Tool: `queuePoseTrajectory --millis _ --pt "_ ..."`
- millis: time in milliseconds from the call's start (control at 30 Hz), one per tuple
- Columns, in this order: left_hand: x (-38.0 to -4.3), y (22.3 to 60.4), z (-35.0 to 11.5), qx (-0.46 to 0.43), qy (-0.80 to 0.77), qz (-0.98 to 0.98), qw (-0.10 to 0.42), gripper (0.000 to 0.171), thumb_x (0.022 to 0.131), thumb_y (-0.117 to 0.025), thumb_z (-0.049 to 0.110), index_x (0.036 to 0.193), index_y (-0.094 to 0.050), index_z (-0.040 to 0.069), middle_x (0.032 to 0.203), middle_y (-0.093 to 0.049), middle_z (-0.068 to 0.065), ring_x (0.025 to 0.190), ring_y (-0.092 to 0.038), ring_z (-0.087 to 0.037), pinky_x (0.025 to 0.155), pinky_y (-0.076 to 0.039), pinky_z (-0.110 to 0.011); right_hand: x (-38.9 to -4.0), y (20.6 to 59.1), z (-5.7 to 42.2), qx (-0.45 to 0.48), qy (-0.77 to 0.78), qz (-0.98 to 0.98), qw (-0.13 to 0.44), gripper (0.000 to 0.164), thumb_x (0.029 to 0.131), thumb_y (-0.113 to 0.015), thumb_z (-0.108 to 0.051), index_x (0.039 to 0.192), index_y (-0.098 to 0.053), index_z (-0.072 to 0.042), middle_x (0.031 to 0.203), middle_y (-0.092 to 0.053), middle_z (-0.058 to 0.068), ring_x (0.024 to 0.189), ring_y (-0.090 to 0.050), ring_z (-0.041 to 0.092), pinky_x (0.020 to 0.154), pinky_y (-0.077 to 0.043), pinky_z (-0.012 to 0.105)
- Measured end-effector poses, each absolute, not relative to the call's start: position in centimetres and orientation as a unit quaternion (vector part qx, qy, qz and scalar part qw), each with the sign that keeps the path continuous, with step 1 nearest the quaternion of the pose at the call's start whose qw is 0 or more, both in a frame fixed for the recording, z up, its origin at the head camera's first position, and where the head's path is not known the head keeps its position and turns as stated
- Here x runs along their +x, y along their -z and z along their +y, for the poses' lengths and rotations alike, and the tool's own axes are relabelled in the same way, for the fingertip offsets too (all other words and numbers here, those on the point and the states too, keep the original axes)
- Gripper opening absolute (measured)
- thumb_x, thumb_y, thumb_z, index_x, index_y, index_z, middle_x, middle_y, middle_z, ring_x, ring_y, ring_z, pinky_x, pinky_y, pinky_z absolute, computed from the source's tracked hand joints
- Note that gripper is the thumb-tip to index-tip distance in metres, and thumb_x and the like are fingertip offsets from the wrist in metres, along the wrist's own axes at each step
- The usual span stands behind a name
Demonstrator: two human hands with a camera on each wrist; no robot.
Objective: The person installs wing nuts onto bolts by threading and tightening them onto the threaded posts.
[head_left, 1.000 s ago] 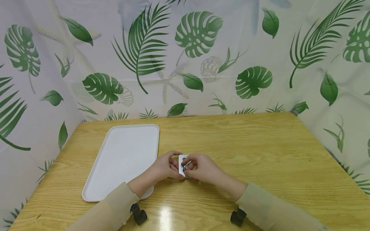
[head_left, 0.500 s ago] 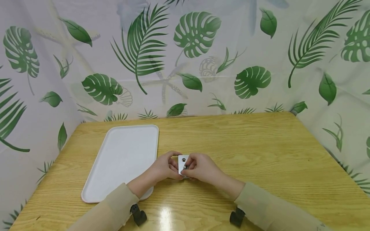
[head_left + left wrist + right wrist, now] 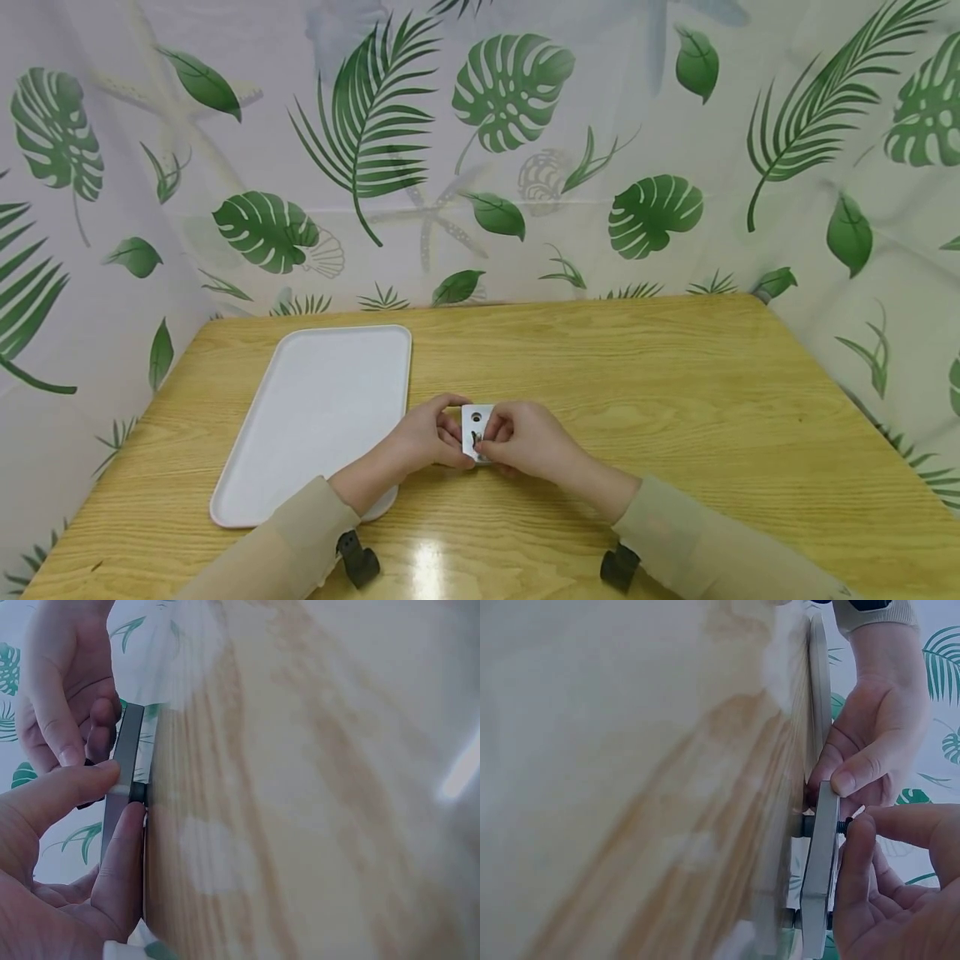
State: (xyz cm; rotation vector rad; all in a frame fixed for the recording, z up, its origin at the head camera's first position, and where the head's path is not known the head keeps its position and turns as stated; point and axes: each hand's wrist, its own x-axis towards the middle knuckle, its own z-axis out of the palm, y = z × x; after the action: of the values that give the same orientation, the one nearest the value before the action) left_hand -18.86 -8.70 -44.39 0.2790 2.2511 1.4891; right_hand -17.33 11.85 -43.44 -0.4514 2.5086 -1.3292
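A small flat metal plate (image 3: 467, 427), pale on top with a round hole near its far end, is between both hands. My left hand (image 3: 427, 435) grips it by the left side, thumb at the near corner and index finger at the far one. My right hand (image 3: 528, 435) pinches a small dark bolt (image 3: 846, 826) on the plate's upper face between thumb and index finger. In the right wrist view, short dark round feet show under the plate (image 3: 821, 862). The right fingers partly hide the bolt in the head view.
A white rectangular tray (image 3: 322, 400) lies on the wooden table (image 3: 637, 375) to the left, its right edge close to the left hand. Leaf-print cloth (image 3: 555, 233) hangs behind the table and at both sides. Black wrist cameras sit by both sleeves.
The right fingers have drawn back from the plate's far end, and the round hole there now shows. They have shifted slightly on the bolt. The left hand keeps its grip on the plate.
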Motion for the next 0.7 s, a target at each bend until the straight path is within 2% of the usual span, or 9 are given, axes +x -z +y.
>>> queuePoseTrajectory --millis 100,267,467,700 --pt "-18.83 44.34 -8.69 0.098 -0.532 0.814 0.213 0.085 0.078 -0.087 -0.01 0.153 -0.049 0.001 0.095 -0.068 -0.01 0.076 -0.068 -0.009 0.07 -0.057 -0.024 -17.38 43.4 11.89 -0.163 0.463 0.862 0.128 0.012 0.092 -0.079 -0.007 0.099 -0.07 -0.002 0.072 -0.069 0.004 0.056 -0.059 0.008 0.053 -0.048 0.024" --pt "-18.91 44.35 -8.71 0.096 -0.53 0.815 0.214 0.085 0.078 -0.087 -0.009 0.153 -0.049 0.003 0.097 -0.068 -0.01 0.078 -0.069 -0.01 0.071 -0.058 -0.025 -17.62 43.43 12.06 -0.196 0.471 0.848 0.146 0.026 0.092 -0.074 0.0 0.118 -0.071 0.002 0.079 -0.073 0.007 0.059 -0.062 0.01 0.055 -0.049 0.025" --pt "-19.15 44.41 -8.79 0.093 -0.532 0.814 0.215 0.086 0.078 -0.087 -0.009 0.154 -0.049 0.004 0.098 -0.068 -0.01 0.078 -0.069 -0.01 0.072 -0.058 -0.025 -17.84 43.56 12.09 -0.207 0.477 0.839 0.158 0.025 0.092 -0.072 0.001 0.117 -0.072 0.003 0.081 -0.073 0.008 0.062 -0.067 0.011 0.056 -0.052 0.026" --pt "-19.02 44.29 -8.72 0.094 -0.53 0.815 0.213 0.086 0.077 -0.087 -0.01 0.154 -0.049 0.001 0.096 -0.068 -0.01 0.077 -0.069 -0.011 0.07 -0.059 -0.024 -17.73 43.4 11.82 -0.187 0.476 0.845 0.155 0.021 0.091 -0.078 -0.004 0.111 -0.072 0.002 0.078 -0.072 0.007 0.06 -0.066 0.011 0.054 -0.052 0.026"
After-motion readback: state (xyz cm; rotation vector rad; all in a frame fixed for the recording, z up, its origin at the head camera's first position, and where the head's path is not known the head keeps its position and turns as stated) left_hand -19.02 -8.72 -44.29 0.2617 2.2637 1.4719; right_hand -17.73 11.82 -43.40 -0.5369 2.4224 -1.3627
